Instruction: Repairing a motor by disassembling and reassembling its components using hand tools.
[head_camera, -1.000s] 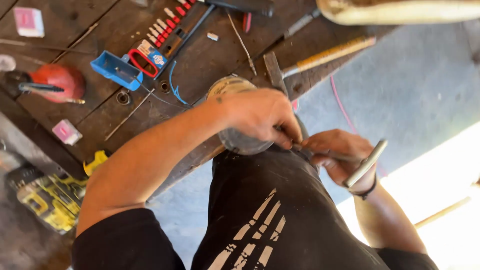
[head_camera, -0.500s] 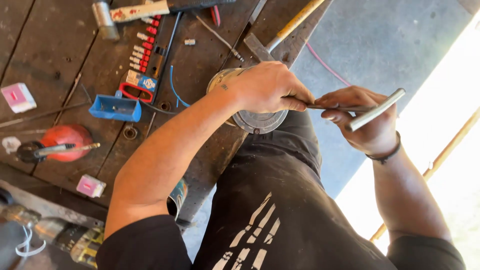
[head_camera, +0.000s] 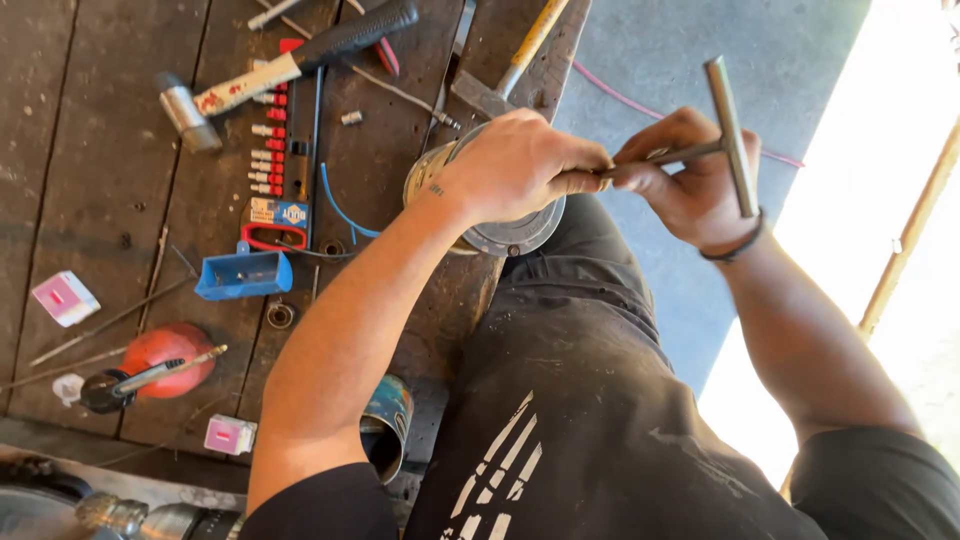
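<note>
The left hand (head_camera: 520, 165) is curled tight around the near end of a thin metal rod (head_camera: 660, 155), fingers pinched on it, right above a round metal disc (head_camera: 510, 232) that sits at the edge of the workbench (head_camera: 100, 150). The right hand (head_camera: 690, 175) grips the same rod further out, closed around it just below the cross handle (head_camera: 732, 135), a grey bar standing across the rod's end. So the T-shaped tool hangs between both hands, off the bench edge and over the person's dark trousers (head_camera: 590, 400).

Out from there, the bench is dark, worn wooden planks, stained and cluttered. Beyond it lies grey concrete floor (head_camera: 700, 50), with hard sunlight flooding in on the far side.

Now the containers. A blue open tray (head_camera: 243, 275) lies on the bench; what is in it I cannot tell. Just above it, a black holder with a row of red-tipped bits (head_camera: 268, 145) lies lengthwise. A red oil can (head_camera: 165, 352) rests near the front, spout pointing along the planks. A tin can (head_camera: 388, 425) sits at the bench's near edge by the left arm, its mouth dark. A hammer (head_camera: 300, 65) with a black grip lies across the top, a wooden-handled one (head_camera: 520, 55) beside it.
</note>
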